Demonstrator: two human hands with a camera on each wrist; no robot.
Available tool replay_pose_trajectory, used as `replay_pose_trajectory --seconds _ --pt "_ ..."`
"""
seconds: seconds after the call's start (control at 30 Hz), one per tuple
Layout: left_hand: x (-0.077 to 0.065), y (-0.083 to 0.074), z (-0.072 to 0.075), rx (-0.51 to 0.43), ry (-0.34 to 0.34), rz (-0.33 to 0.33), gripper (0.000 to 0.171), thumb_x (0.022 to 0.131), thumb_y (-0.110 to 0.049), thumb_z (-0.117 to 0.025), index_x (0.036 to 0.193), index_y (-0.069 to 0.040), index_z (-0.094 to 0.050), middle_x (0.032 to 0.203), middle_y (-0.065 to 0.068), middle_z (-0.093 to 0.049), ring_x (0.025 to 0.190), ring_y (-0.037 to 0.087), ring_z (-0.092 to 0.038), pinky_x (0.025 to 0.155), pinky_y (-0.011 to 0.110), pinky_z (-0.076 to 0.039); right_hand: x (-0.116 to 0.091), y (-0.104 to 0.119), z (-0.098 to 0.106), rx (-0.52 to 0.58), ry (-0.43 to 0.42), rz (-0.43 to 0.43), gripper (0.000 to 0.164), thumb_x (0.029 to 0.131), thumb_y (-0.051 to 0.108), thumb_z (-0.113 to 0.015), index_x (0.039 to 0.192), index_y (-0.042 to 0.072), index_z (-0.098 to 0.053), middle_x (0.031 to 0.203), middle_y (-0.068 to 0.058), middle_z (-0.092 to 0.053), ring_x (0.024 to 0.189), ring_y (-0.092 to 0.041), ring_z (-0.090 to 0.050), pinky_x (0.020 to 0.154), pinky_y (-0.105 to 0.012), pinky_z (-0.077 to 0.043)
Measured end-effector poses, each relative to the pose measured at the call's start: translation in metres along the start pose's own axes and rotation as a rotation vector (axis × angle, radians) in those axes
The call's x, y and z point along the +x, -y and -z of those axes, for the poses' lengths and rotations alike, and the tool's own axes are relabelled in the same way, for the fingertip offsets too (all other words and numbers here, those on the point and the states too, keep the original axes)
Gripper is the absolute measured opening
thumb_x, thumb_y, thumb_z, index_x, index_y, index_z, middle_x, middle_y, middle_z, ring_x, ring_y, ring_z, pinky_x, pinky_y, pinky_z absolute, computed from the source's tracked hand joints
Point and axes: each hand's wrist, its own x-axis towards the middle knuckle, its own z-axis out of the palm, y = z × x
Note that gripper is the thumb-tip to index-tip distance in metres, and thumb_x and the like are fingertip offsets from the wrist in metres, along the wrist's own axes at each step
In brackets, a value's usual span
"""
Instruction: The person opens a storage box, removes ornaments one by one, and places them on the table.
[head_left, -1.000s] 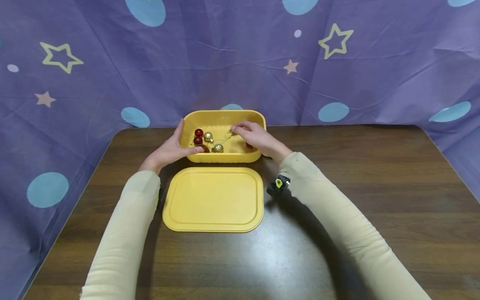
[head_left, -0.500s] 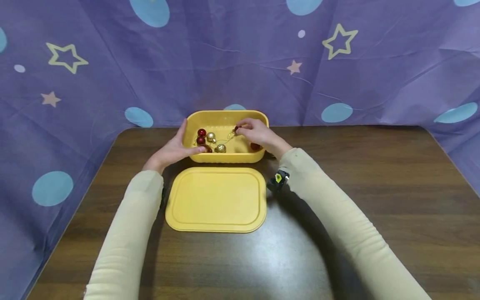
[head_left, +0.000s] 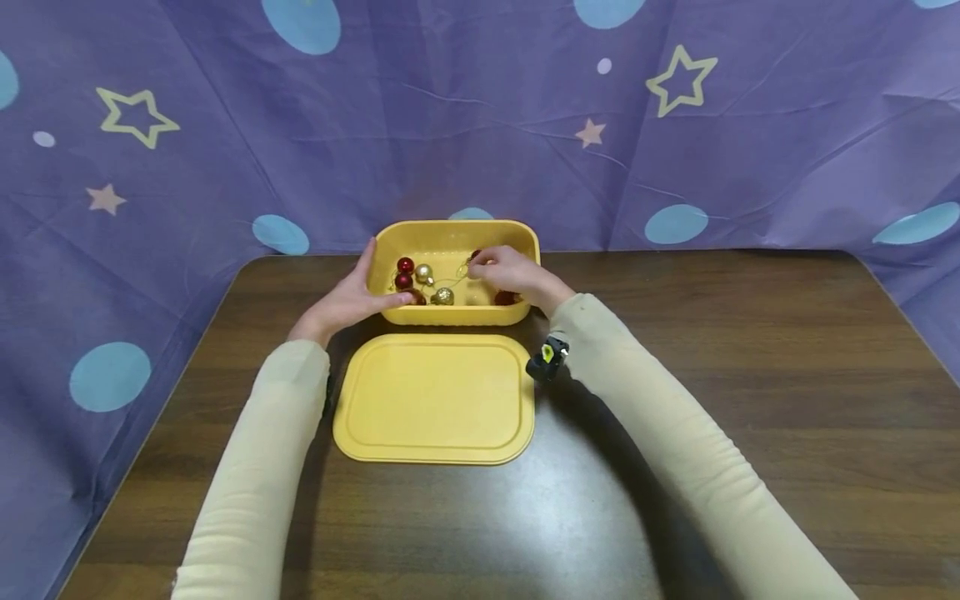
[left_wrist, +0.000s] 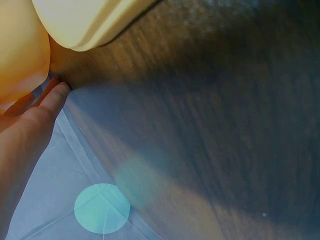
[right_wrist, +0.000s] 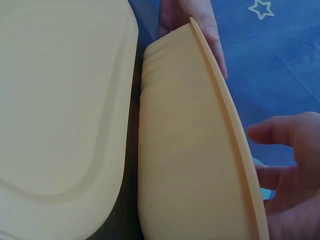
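Observation:
An open yellow box (head_left: 457, 315) stands at the table's back, holding several red and gold Christmas baubles. My left hand (head_left: 348, 298) grips its left end, thumb over the front rim and fingers along the outer wall. Near that thumb lie red baubles (head_left: 405, 281), a smooth gold bauble (head_left: 423, 273) and a textured gold bauble (head_left: 444, 296). My right hand (head_left: 513, 273) reaches inside with bent fingers. Its fingertips are at a red bauble (head_left: 476, 253) and thin gold string (head_left: 461, 272); I cannot tell whether they pinch either. Below that hand lies another red bauble (head_left: 505, 297).
In front of the box a flat yellow lid (head_left: 435, 400) lies on the brown wooden table (head_left: 720, 358). A purple curtain (head_left: 465, 108) with stars and dots hangs right behind the table's back edge. A small black device (head_left: 548, 357) sits under the right wrist.
A red bauble has come into view at my right fingertips, and these have since moved slightly to cover more of it. My left hand keeps its grip on the box. The view has shifted slightly.

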Motion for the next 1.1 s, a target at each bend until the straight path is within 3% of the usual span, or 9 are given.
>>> replay_pose_trajectory --seconds 0.13,0.23,0.33,0.47,0.7,0.9,1.1 --pt "-0.003 -0.005 0.001 -0.019 0.007 0.005 0.116 0.085 -0.037 -0.074 0.151 -0.026 0.021 0.159 0.011 0.011 0.144 0.033 -0.002 0.113 0.052 -0.007 0.001 0.002 -0.001 -0.001 0.100 -0.050 0.030 0.098 0.020 -0.052 0.118 -0.001 -0.061 0.109 -0.016 -0.061 0.076 -0.019 -0.051 0.073 -0.035 -0.046" --pt "-0.009 -0.017 0.001 -0.030 0.018 0.018 0.115 0.087 -0.031 -0.073 0.152 -0.022 0.021 0.159 0.014 0.012 0.144 0.035 -0.001 0.113 0.052 -0.007 0.003 0.002 -0.001 -0.021 0.168 -0.080 0.027 0.098 0.019 -0.053 0.113 -0.002 -0.062 0.094 -0.014 -0.062 0.067 -0.016 -0.048 0.069 -0.031 -0.043" --pt "-0.019 -0.030 -0.001 -0.039 0.027 0.022 0.113 0.088 -0.028 -0.072 0.152 -0.018 0.021 0.159 0.016 0.012 0.144 0.036 -0.001 0.113 0.053 -0.007 0.006 0.003 0.000 -0.059 0.216 -0.092 0.028 0.097 0.019 -0.055 0.115 -0.001 -0.062 0.089 -0.010 -0.062 0.073 -0.014 -0.053 0.074 -0.030 -0.045" --pt "-0.024 -0.037 -0.002 -0.043 0.029 0.019 0.113 0.088 -0.027 -0.072 0.152 -0.018 0.021 0.158 0.016 0.013 0.144 0.037 0.000 0.113 0.052 -0.006 0.006 0.003 0.002 -0.041 0.279 -0.102 0.032 0.097 0.018 -0.054 0.123 -0.001 -0.059 0.094 -0.010 -0.062 0.085 -0.018 -0.058 0.083 -0.032 -0.046" --pt "-0.024 -0.036 -0.002 -0.056 0.022 0.006 0.113 0.087 -0.027 -0.073 0.153 -0.016 0.019 0.159 0.017 0.011 0.144 0.035 -0.003 0.114 0.050 -0.006 0.007 0.000 0.004 -0.058 0.379 -0.056 0.033 0.099 0.019 -0.052 0.123 0.000 -0.061 0.097 -0.005 -0.063 0.098 -0.020 -0.059 0.092 -0.031 -0.043" --pt "-0.023 -0.036 -0.002 -0.052 0.019 0.016 0.111 0.088 -0.027 -0.072 0.153 -0.016 0.018 0.159 0.016 0.011 0.144 0.035 -0.002 0.114 0.051 -0.006 0.006 -0.004 0.009 -0.008 0.412 -0.010 0.034 0.100 0.017 -0.048 0.124 -0.004 -0.060 0.113 -0.013 -0.063 0.104 -0.023 -0.058 0.093 -0.032 -0.043" --pt "-0.010 -0.018 -0.001 -0.026 0.021 0.035 0.114 0.087 -0.033 -0.073 0.152 -0.022 0.021 0.159 0.012 0.015 0.144 0.035 0.002 0.113 0.054 -0.005 0.005 -0.004 0.018 0.035 0.456 -0.019 0.030 0.102 0.019 -0.046 0.117 0.001 -0.064 0.115 -0.010 -0.064 0.106 -0.021 -0.058 0.090 -0.036 -0.043"
